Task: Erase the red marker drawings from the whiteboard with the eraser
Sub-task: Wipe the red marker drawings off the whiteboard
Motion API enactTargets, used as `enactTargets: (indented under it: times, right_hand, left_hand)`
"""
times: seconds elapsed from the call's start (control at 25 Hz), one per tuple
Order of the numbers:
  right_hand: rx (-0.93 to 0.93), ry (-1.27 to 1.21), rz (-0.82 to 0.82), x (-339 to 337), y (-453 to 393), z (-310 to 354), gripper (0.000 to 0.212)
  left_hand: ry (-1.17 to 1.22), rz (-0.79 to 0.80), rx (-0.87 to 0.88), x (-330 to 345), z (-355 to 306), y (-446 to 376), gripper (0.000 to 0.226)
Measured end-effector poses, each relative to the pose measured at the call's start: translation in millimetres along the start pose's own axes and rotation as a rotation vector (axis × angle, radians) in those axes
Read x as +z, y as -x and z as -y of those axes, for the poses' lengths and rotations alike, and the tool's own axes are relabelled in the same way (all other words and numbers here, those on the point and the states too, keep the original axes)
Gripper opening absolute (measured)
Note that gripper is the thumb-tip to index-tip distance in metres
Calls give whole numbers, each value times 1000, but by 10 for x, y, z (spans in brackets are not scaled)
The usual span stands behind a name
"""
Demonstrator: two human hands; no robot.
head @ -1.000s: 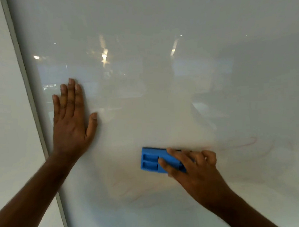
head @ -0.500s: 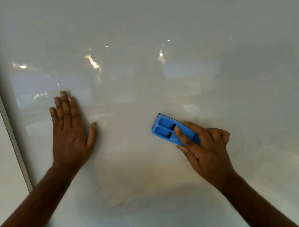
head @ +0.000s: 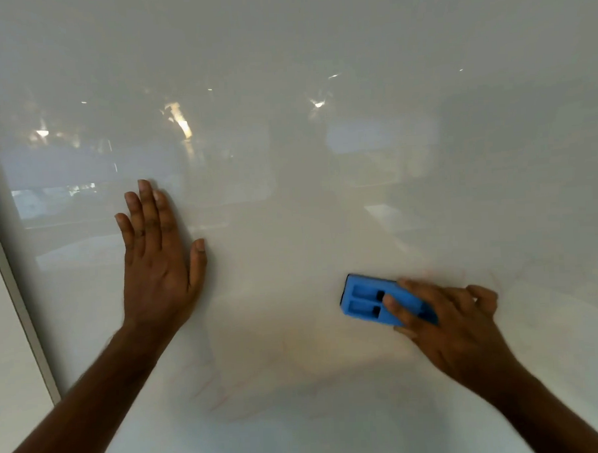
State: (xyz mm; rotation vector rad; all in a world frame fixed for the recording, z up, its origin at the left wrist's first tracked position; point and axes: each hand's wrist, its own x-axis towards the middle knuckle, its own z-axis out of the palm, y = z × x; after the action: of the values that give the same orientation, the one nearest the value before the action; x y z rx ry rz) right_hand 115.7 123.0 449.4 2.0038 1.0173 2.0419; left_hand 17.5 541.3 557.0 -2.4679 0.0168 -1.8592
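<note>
While my left hand [head: 159,266] lies flat and empty on the whiteboard [head: 324,208] as a brace, my right hand [head: 456,325] grips the blue eraser [head: 366,300]. It is pressed to the board's lower right for firm contact; faint red marks [head: 216,394] remain lower left of it.

A glossy white whiteboard [head: 323,191] fills nearly the whole frame, with blurred reflections of lights and windows seen across its upper half. Its grey metal frame edge [head: 18,307] is seen running diagonally down the left side of the frame. The left hand [head: 159,266] is laid flat against the board at centre left, fingers extended upward and thumb spread to the right. At lower right, a blue rectangular plastic eraser [head: 366,300] with two recessed slots is pressed to the board by the right hand [head: 449,322], whose fingers are draped over its right end. Faint red marker streaks [head: 219,397] are visible at lower centre, and fainter ones [head: 495,281] just right of the right hand.
</note>
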Motion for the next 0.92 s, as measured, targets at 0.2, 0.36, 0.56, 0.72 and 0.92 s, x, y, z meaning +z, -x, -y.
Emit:
enactTargets:
  times: [0.2, 0.36, 0.56, 0.72, 0.92]
  right_hand:
    - [239, -82, -60, 39, -402, -268, 47]
    - [250, -113, -67, 83, -489, 5, 44]
    - [22, -31, 55, 49, 106, -19, 42]
    - [38, 28, 33, -95, 240, -518, 45]
    - [242, 26, -23, -99, -126, -885, 49]
  left_hand:
    - [-10, 0, 45, 59, -229, -82, 83]
    - [-13, -34, 49, 145, -485, -164, 82]
    - [-18, -15, 78, 181, -613, -166, 83]
    - [-15, -11, 89, 190, -685, -166, 84]
    - [-15, -11, 105, 222, -810, -227, 85]
